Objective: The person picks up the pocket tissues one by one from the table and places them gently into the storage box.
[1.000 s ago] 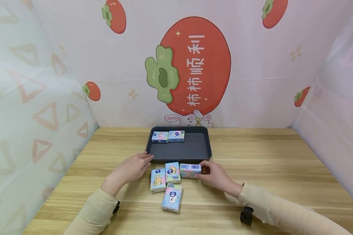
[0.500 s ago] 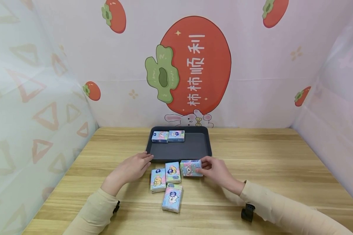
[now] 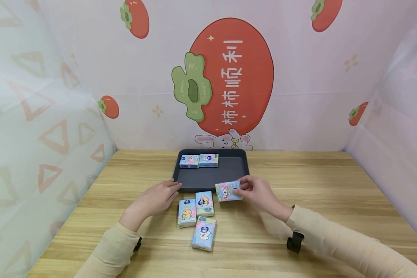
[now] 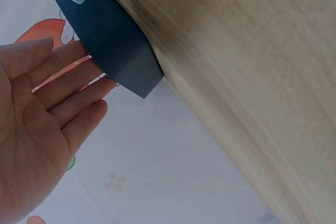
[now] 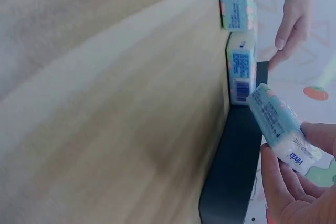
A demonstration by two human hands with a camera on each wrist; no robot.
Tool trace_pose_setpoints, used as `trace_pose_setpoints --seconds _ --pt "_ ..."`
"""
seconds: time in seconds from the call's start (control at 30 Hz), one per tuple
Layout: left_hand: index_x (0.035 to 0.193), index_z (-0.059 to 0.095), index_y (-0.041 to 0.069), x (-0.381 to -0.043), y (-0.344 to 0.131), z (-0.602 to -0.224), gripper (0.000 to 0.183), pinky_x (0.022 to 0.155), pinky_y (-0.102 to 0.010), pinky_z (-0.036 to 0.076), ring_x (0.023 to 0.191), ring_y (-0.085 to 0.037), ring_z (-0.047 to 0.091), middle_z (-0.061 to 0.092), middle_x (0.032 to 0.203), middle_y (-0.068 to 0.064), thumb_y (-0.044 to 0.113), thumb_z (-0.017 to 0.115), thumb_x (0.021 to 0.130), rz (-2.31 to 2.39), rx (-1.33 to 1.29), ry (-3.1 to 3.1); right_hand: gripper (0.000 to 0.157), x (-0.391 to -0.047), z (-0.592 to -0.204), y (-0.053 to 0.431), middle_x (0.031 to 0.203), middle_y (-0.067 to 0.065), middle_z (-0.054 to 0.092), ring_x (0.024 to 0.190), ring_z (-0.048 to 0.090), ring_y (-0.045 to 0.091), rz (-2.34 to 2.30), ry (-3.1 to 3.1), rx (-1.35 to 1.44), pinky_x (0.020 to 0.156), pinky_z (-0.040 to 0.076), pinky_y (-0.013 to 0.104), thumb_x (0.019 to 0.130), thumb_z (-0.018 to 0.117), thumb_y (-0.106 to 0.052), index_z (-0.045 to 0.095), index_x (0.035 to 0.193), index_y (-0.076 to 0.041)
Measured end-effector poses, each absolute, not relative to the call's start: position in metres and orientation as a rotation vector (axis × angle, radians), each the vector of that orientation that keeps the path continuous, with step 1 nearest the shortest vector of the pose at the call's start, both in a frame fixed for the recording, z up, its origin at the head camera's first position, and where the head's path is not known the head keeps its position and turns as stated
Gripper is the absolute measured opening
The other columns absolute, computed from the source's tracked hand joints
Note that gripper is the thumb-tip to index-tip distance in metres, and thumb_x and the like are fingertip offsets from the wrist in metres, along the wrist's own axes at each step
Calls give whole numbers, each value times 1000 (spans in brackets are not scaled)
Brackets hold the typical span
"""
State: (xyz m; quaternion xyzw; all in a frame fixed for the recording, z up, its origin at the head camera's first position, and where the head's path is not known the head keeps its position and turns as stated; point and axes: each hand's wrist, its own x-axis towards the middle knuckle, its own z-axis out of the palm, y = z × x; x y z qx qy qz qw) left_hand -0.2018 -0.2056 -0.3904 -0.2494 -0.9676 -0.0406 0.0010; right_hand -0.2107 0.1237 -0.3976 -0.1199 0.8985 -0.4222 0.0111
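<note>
My right hand (image 3: pixel 260 196) pinches a pack of pocket tissues (image 3: pixel 225 192) by its right end, between thumb and fingers. The pack is lifted and tilted over the front rim of a dark grey tray (image 3: pixel 229 173); the right wrist view shows the word Vinda on the end of this tissue pack (image 5: pixel 278 121). My left hand (image 3: pixel 160 198) touches the tray's front left corner. In the left wrist view the left hand's fingers (image 4: pixel 71 80) lie straight against the tray wall (image 4: pixel 113 45). Inside the tray, two tissue packs (image 3: pixel 199 160) lie side by side at the back left.
Three more tissue packs lie on the wooden table in front of the tray: one nearest the rim (image 3: pixel 204 204), one to its left (image 3: pixel 187 213) and one closer to me (image 3: pixel 204 234). A printed persimmon backdrop (image 3: pixel 243 85) hangs behind the table.
The right hand has tilted the tissue pack and raised it from the table up to the tray's front rim. The left hand and the other packs stay put.
</note>
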Motion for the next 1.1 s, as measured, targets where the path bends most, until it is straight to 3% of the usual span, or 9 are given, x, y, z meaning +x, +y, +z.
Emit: trace_pose_setpoints --seconds 0.43,0.73,1.1 --pt "127 59 1 -204 -206 -389 34 101 -49 46 123 -35 53 57 131 -20 17 50 98 -120 -788 -3034 45 -228 -382 131 91 8 70 76 65 16 -1325 2769 -351 65 56 25 81 75 -30 63 113 -1" --pt "127 59 1 -203 -206 -388 34 101 -49 46 123 -34 53 57 131 -19 18 50 98 -122 -795 -3035 52 -245 -376 135 98 13 70 77 70 26 -1343 2693 -230 72 59 34 82 74 -32 58 120 0" --pt "128 59 2 -202 -207 -388 35 101 -49 46 124 -34 53 57 131 -19 18 50 98 -118 -797 -3036 55 -258 -375 137 98 13 70 76 71 23 -1336 2696 -224 74 60 34 82 74 -34 58 122 0"
